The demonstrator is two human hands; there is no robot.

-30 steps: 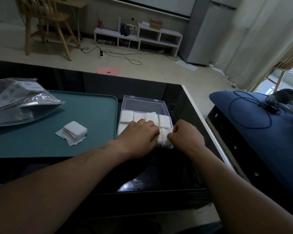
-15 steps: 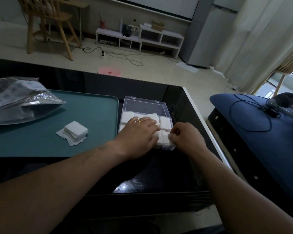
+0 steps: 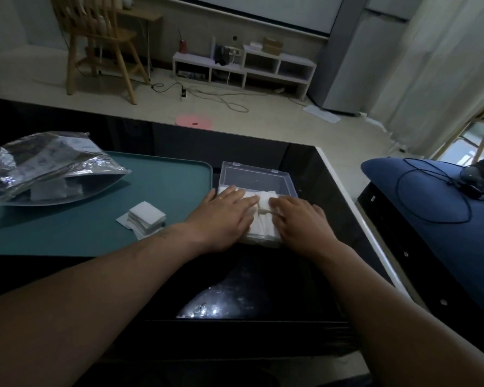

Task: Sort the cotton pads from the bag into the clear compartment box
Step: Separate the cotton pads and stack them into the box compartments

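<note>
The clear compartment box (image 3: 287, 182) sits on the black table with its lid open away from me. White cotton pads (image 3: 263, 226) fill its compartments. My left hand (image 3: 224, 216) lies flat over the left half of the box, fingers straight, pressing the pads. My right hand (image 3: 298, 219) lies flat over the right half, fingers extended on the pads. A small stack of loose pads (image 3: 146, 216) rests on the teal mat (image 3: 67, 227). The shiny bag (image 3: 45, 169) lies open at the mat's far left with pads inside.
The black table's white edge (image 3: 355, 208) runs along the right. A blue cushion with a black cable (image 3: 436, 196) lies beyond it. A wooden chair (image 3: 101, 43) and a low white shelf (image 3: 243, 68) stand across the floor.
Both hands have gone from curled over the near compartments to flat, with fingers stretched further across the box. The view has shifted slightly.
</note>
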